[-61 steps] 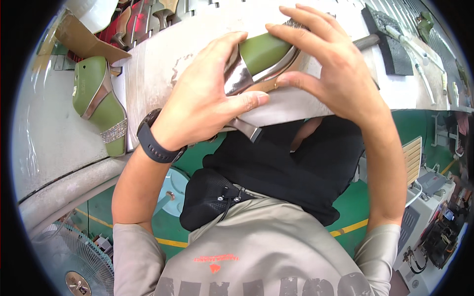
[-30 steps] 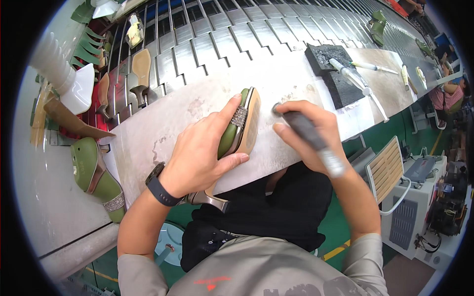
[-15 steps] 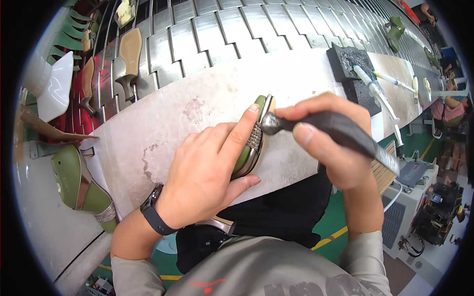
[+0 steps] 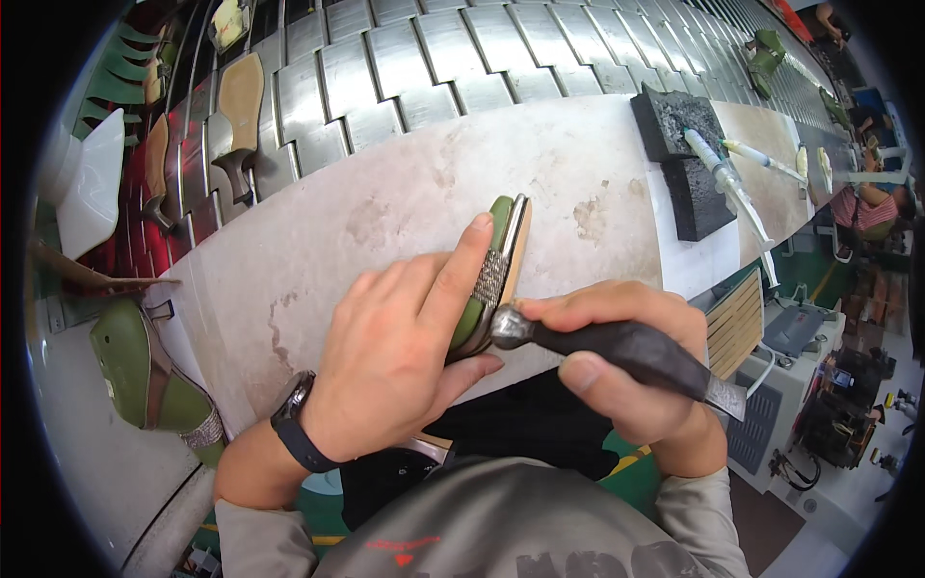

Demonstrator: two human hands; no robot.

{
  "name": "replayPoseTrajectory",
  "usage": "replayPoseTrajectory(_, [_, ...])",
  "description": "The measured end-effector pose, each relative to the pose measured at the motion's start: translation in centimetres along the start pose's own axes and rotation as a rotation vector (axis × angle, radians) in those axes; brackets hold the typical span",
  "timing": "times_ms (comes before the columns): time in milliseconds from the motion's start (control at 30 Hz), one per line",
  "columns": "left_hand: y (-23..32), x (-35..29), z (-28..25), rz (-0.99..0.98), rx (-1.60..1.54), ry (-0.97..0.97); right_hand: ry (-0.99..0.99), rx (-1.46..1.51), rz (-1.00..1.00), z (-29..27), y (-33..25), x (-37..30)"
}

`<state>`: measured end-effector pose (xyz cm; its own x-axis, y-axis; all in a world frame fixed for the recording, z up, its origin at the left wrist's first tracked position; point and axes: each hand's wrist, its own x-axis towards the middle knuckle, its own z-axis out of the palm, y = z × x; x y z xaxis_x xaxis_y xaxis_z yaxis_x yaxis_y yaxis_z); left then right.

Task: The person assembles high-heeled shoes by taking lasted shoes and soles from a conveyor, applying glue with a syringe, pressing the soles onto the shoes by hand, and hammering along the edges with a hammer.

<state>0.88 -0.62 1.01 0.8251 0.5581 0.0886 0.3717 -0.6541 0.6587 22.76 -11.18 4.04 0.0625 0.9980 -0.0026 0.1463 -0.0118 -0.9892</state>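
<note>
My left hand (image 4: 390, 342) is wrapped round a shoe on a green last (image 4: 469, 323), its index finger laid along the near-left side and the thumb underneath. The shoe (image 4: 491, 276) lies on its side, with a beaded band, a metallic strip and a tan sole edge facing right. In my right hand (image 4: 644, 395) is a hammer (image 4: 626, 354) with a rounded metal face, a dark curved body and a flat metal end. Its round face sits against or just beside the lower part of the sole edge; I cannot tell whether they touch.
A pale, stained board (image 4: 385, 207) lies under the work, beside a slatted metal conveyor (image 4: 414, 58). Black blocks (image 4: 696, 188) with syringe-like tubes (image 4: 727, 178) stand at right. Another green last with a shoe (image 4: 149, 371) is at left, with tan soles (image 4: 241, 101) beyond.
My right hand and the hammer have moved down along the shoe, from the upper sole edge to its lower end. My left hand keeps its hold on the shoe.
</note>
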Motion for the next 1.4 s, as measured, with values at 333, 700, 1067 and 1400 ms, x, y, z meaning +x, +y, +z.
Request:
replayPoseTrajectory(333, [0.0, -0.4, -0.6, -0.039, -0.009, -0.060, 0.188, -0.057, -0.078, -0.5, 1.3, 5.0])
replayPoseTrajectory(700, [-0.5, -0.9, -0.1, -0.033, -0.018, -0.012, -0.048, -0.298, -0.287, 0.8, -0.1, 1.2])
replayPoseTrajectory(1067, [-0.7, -1.2, 0.0, -0.004, -0.008, -0.008, 0.240, -0.557, -0.514, 8.8, 2.8, -4.6])
replayPoseTrajectory(1400, [-4.1, -2.9, -0.3, 0.011, -0.286, 0.097, 0.171, -0.520, -0.538, 8.8, 3.1, -4.2])
